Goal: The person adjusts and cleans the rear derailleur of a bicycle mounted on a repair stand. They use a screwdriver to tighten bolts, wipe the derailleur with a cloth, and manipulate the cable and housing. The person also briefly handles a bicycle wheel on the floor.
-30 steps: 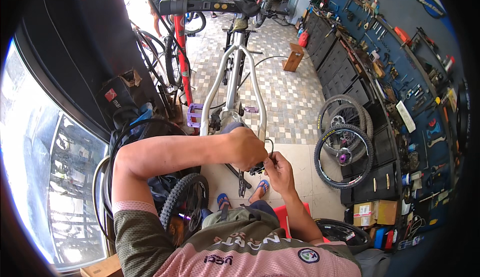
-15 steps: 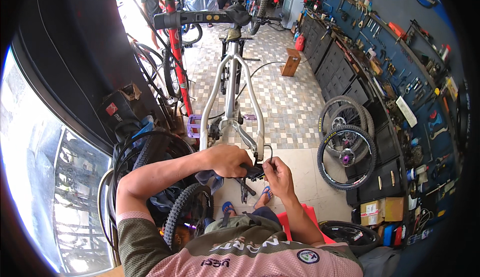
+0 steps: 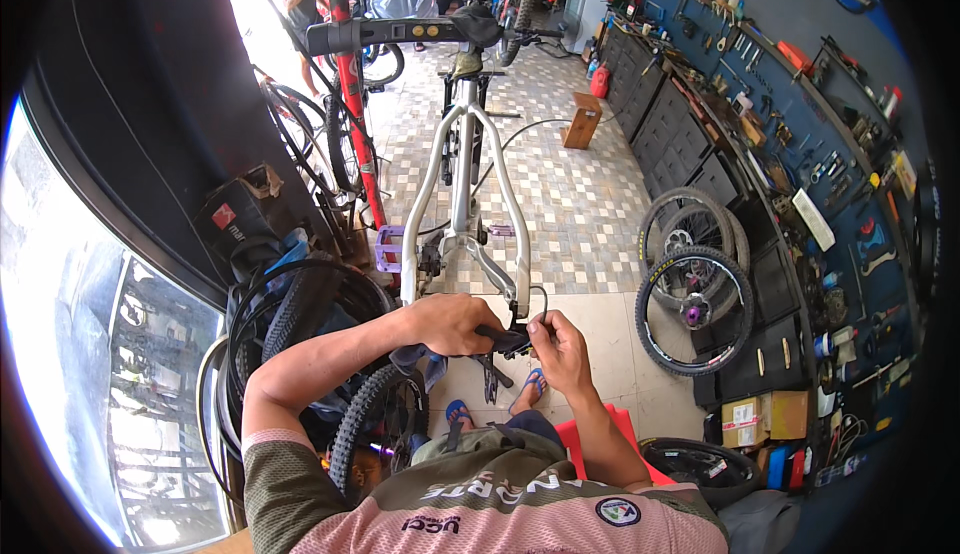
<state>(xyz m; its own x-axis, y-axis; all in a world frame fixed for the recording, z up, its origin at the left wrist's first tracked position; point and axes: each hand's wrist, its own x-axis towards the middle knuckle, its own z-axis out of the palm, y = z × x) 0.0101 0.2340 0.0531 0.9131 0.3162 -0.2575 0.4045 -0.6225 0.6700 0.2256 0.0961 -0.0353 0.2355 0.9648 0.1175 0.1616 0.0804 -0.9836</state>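
A silver bike frame [image 3: 463, 179] hangs in front of me, its rear end toward me. At its near right tip sits a black rear derailleur [image 3: 491, 382], partly hidden by my hands. My left hand [image 3: 458, 324] is closed around a dark cloth [image 3: 430, 366] that hangs below it and reaches over the black part. Thumb and fingers of my right hand [image 3: 562, 350] pinch at the derailleur's right side, by a looping black cable [image 3: 543, 299]. Exactly what lies between those fingertips is small and partly covered.
A red stand [image 3: 358, 124] with a black clamp arm holds the frame. Wheels [image 3: 697, 314] lean on dark drawers at the right, below a tool wall. A tyre [image 3: 375, 424] stands by my left knee; a red stool [image 3: 610, 434] is under me. People stand at the far end.
Both hands stay at the derailleur with small shifts; more dark cloth shows between them. The derailleur's lower part has swung slightly. A person at the back has raised an arm.
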